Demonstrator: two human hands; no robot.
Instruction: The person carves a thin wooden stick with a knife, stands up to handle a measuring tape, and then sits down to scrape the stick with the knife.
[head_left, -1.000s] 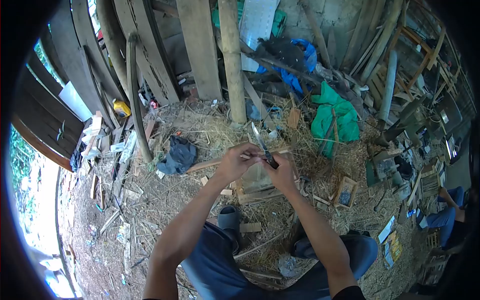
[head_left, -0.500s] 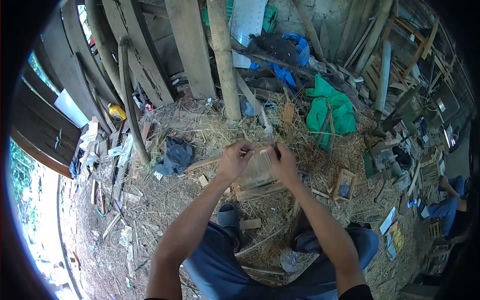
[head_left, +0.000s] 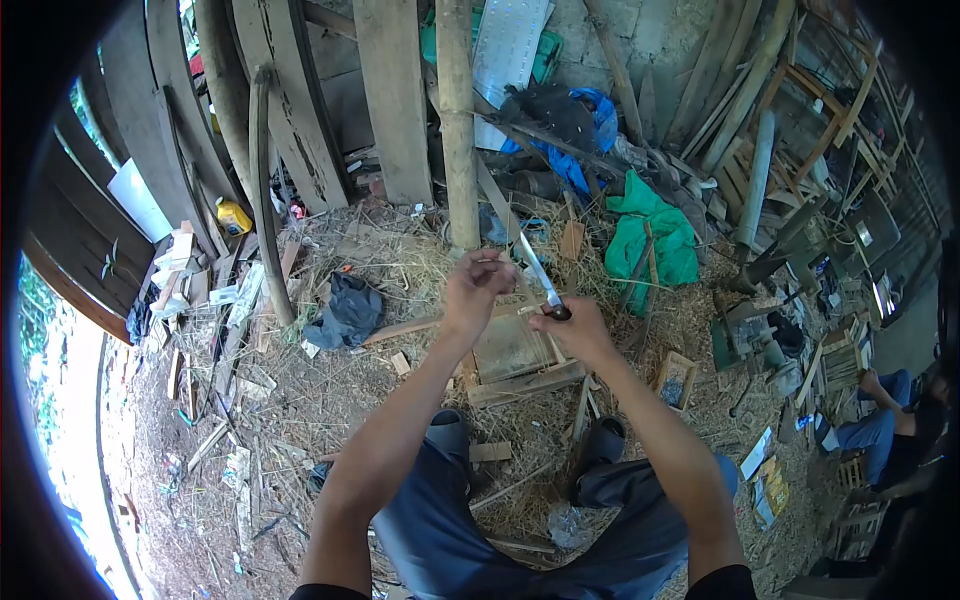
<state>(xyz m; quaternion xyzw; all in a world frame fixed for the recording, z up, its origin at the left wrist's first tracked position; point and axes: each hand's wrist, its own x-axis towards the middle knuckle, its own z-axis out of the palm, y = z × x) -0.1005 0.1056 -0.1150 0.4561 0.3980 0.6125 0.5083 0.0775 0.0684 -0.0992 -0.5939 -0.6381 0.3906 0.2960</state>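
Observation:
My right hand (head_left: 578, 328) is closed round the dark handle of a knife (head_left: 540, 272). Its long bright blade points up and slightly left, away from me. To its left, my left hand (head_left: 478, 292) is raised with its fingers curled together. Whatever sits in those fingers is too small and blurred to name. Below both hands, a wooden block (head_left: 510, 350) lies on the ground, with a wooden strip (head_left: 527, 385) along its near edge.
Straw and wood scraps cover the ground. A black plastic bag (head_left: 345, 312) lies left, a green sack (head_left: 655, 235) right. A small wooden box (head_left: 676, 380) stands near my right knee. A bamboo post (head_left: 457, 130) rises ahead. Another person (head_left: 885, 410) sits at far right.
The knife has swung so more of its blade shows, and my right hand has moved slightly right and down. My left hand has drawn apart from it, fingers lifted. The view has shifted slightly.

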